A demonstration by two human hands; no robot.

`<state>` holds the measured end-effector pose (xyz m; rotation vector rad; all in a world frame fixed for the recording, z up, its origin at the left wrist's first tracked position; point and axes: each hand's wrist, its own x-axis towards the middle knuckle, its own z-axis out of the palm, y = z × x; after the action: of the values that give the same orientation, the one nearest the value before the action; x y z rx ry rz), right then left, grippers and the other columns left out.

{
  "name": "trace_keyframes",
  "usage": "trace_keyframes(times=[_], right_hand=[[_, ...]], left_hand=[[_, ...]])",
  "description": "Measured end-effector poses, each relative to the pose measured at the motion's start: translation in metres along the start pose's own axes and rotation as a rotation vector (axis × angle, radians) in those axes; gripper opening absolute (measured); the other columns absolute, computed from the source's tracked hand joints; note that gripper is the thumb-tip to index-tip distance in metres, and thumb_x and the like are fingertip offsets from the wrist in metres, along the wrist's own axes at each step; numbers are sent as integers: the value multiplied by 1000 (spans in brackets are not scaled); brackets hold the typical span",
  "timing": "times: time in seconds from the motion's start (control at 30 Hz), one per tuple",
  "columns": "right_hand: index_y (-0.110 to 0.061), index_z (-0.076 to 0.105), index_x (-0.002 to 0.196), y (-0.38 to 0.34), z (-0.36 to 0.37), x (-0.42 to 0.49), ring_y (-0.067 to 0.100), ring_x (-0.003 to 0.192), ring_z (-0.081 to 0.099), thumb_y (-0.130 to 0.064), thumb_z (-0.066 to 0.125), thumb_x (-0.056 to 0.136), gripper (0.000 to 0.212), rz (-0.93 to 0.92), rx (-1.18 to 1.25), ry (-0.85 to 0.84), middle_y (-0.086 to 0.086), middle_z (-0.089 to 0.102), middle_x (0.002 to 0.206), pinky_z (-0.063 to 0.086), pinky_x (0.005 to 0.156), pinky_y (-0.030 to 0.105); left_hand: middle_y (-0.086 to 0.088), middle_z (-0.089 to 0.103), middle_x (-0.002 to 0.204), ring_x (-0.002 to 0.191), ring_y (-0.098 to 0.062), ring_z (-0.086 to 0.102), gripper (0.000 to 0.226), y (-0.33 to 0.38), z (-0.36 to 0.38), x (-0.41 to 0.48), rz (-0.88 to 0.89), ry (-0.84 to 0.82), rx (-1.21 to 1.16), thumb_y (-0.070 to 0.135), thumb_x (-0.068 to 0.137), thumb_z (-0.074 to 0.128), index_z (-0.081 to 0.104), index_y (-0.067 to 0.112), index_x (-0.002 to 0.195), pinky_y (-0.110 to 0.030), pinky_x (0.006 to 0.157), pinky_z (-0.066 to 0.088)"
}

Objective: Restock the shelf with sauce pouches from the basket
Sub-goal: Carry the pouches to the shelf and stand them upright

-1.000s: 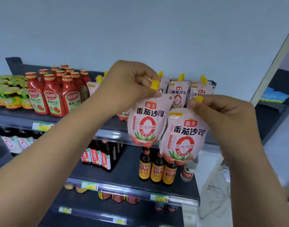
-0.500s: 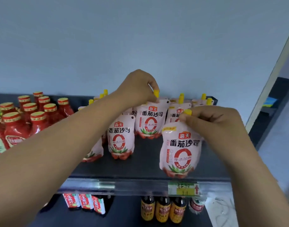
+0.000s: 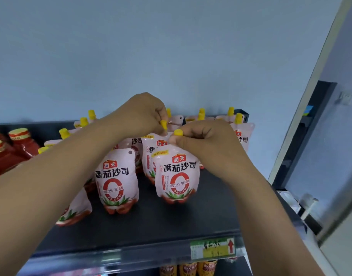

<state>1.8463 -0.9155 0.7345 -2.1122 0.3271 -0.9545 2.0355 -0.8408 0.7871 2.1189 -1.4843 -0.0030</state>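
The step in hand looks like the placing itself: two tomato sauce pouches are being stood on the dark top shelf (image 3: 171, 222) at once. The right hand (image 3: 207, 142), centre right of the frame, pinches with thumb and curled fingers just under the yellow cap (image 3: 178, 132) of the front pouch (image 3: 177, 174). The base of that pouch appears to rest on the shelf near mid-frame. The left hand (image 3: 143, 114), just above and to the left, pinches the yellow spout (image 3: 163, 124) of a second pouch (image 3: 148, 156). This one stands directly behind the front pouch and is largely hidden by it, so whether its base touches the shelf cannot be told.

The next move probably calls for a gentle release. These soft pouches may slump, so each should sit upright, label forward, before the fingers let go. The hands would then go back to the basket, which is out of view.

The shelf already holds a free-standing pouch (image 3: 117, 180) left of centre, a leaning pouch (image 3: 75, 212) at lower left beside the forearm, and a back row of pouches (image 3: 242, 136) with yellow caps. Red ketchup bottles (image 3: 21, 144) crowd the left edge. A price label (image 3: 213, 248) sits on the shelf's front lip at lower right, with bottle tops (image 3: 189, 269) showing below it.
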Motion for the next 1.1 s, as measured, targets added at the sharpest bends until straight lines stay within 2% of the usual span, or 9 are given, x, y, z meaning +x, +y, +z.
trace_keyframes(times=[0.17, 0.33, 0.5, 0.67, 0.83, 1.0, 1.1], right_hand=[[4, 76, 89, 8, 4, 11, 45, 83, 69, -29, 79, 90, 34, -11, 18, -24, 30, 72, 86, 57, 67, 49], [7, 75, 88, 12, 14, 18, 42, 81, 66, -26, 79, 90, 34, -22, -12, -43, 30, 70, 83, 51, 64, 42], [3, 75, 82, 15, 32, 17, 31, 67, 58, -27, 78, 90, 32, 16, -46, -46, 24, 66, 76, 45, 65, 39], [-3, 76, 82, 19, 47, 15, 30, 71, 61, -28, 75, 93, 28, 45, -43, 22, 17, 67, 72, 47, 69, 42], [-10, 72, 76, 23, 54, 12, 19, 64, 59, -35, 72, 94, 31, 21, -112, 85, 6, 65, 66, 49, 65, 42], [-26, 73, 93, 21, 52, 4, 7, 85, 65, -61, 57, 91, 38, 0, -294, 115, -9, 71, 87, 55, 74, 36], [-32, 70, 108, 20, 45, 1, 3, 96, 62, -69, 48, 92, 46, -11, -349, 143, -15, 69, 101, 53, 81, 28]], left_hand=[[1, 77, 81, 82, -18, 73, 24, -7, 4, 7, -6, -16, 34, 8, 68, 87, 76, 21, 85, -35, 77, 58], [2, 75, 81, 80, -17, 71, 24, -13, 1, 8, -14, -24, 53, 10, 69, 87, 77, 23, 87, -34, 74, 57], [5, 73, 78, 72, -13, 67, 25, -18, 0, 7, 9, -40, 87, 11, 70, 85, 78, 26, 89, -29, 69, 53], [6, 75, 79, 76, -14, 70, 25, -18, 2, 7, -5, -23, 69, 7, 73, 81, 78, 25, 90, -31, 72, 56], [6, 76, 81, 79, -13, 70, 22, -15, 4, 3, -37, 8, 99, 11, 74, 80, 77, 26, 89, -32, 72, 55], [8, 74, 93, 92, -13, 69, 18, -10, 10, -15, -74, 141, 60, 28, 84, 75, 73, 23, 102, -40, 86, 55], [9, 73, 111, 106, -15, 66, 37, -1, 13, -29, -70, 236, 134, 47, 91, 65, 68, 24, 120, -41, 91, 53]])
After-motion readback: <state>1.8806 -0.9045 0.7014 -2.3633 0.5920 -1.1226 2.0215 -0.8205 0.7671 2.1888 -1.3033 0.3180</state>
